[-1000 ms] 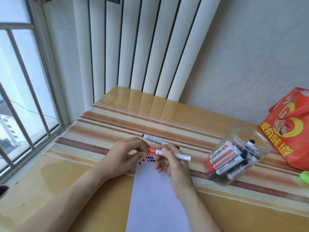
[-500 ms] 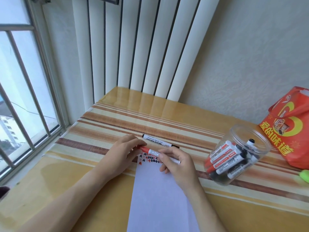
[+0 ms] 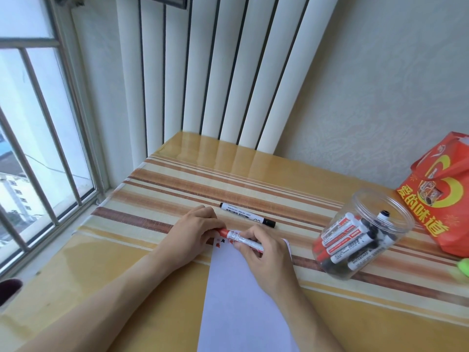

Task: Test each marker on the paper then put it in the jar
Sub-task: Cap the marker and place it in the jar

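A red-capped whiteboard marker (image 3: 234,236) lies nearly level over the top edge of the white paper (image 3: 241,301). My right hand (image 3: 266,252) grips its white barrel. My left hand (image 3: 194,232) pinches its red end with the fingertips. Small red and black test marks (image 3: 220,242) sit on the paper just under the marker. A black marker (image 3: 247,215) lies loose on the table behind my hands. To the right, the clear plastic jar (image 3: 396,212) stands open, leaning, with several red and black markers inside.
A red printed bag (image 3: 441,207) stands at the far right behind the jar, with a green object (image 3: 464,266) at the frame edge. The striped, glossy table (image 3: 177,186) meets a barred window on the left and a white radiator at the back.
The marker and both hands have shifted a little left over the paper's top edge. My right hand now covers more of the barrel.
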The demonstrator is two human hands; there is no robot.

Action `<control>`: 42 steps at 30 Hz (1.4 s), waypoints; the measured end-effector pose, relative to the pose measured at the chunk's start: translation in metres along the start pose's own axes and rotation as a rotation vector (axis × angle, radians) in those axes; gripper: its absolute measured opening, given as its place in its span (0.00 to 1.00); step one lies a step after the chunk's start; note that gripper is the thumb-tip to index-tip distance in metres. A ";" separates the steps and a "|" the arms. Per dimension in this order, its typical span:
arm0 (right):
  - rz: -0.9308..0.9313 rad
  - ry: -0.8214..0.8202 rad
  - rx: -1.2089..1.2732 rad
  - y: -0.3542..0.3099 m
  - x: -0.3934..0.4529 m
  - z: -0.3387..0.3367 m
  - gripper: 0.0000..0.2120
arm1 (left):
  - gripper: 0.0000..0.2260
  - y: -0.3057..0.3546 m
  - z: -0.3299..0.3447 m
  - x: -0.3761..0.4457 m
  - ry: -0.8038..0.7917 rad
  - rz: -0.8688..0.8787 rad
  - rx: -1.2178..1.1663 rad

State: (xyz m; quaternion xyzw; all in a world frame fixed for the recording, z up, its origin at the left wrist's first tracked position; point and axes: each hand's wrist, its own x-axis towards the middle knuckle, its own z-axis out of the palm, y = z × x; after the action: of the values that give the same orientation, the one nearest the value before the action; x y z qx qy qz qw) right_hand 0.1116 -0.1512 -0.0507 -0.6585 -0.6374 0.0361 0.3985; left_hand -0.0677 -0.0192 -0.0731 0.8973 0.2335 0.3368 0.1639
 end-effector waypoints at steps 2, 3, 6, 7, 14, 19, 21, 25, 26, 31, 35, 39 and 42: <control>0.003 0.001 0.008 0.001 0.000 0.001 0.10 | 0.08 0.002 0.000 0.000 0.005 0.016 0.010; 0.008 0.000 0.014 0.002 0.001 0.001 0.10 | 0.08 0.002 -0.001 0.000 0.004 0.018 0.015; 0.030 -0.012 0.041 0.003 0.000 -0.001 0.09 | 0.09 0.002 -0.001 0.000 -0.001 0.021 0.036; 0.027 -0.016 0.050 0.002 0.001 -0.001 0.09 | 0.09 0.002 0.000 0.000 -0.001 0.014 0.033; 0.071 0.024 0.232 -0.013 0.015 -0.024 0.11 | 0.10 0.006 0.000 0.000 -0.021 -0.062 0.008; 0.078 0.270 0.253 -0.031 0.026 -0.077 0.08 | 0.24 0.007 0.002 -0.003 -0.122 -0.150 0.079; 0.028 0.406 0.145 -0.030 0.032 -0.109 0.06 | 0.27 0.007 0.004 -0.003 -0.150 -0.144 0.104; -0.052 0.679 -0.030 -0.023 0.039 -0.175 0.08 | 0.24 0.006 0.004 -0.004 -0.105 -0.118 0.108; -0.068 0.738 -0.077 -0.022 0.040 -0.189 0.08 | 0.21 0.005 0.003 -0.005 -0.074 -0.124 0.090; 0.040 0.650 -0.309 -0.003 0.039 -0.219 0.07 | 0.16 0.001 0.006 -0.006 -0.034 -0.134 0.117; 0.318 0.142 -0.580 0.017 0.038 -0.207 0.16 | 0.16 0.001 0.009 -0.008 0.033 -0.142 0.216; 0.354 -0.078 -0.742 0.015 0.038 -0.200 0.35 | 0.21 0.000 0.013 -0.008 0.016 -0.194 0.267; 0.362 -0.106 -0.759 0.015 0.039 -0.197 0.39 | 0.24 -0.001 0.014 -0.008 -0.023 -0.252 0.288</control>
State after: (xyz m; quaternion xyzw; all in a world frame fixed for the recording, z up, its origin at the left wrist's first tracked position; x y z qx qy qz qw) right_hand 0.2407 -0.2101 0.0924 -0.8571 -0.4991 -0.0977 0.0817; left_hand -0.0635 -0.0246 -0.0875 0.8789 0.3878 0.2666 0.0774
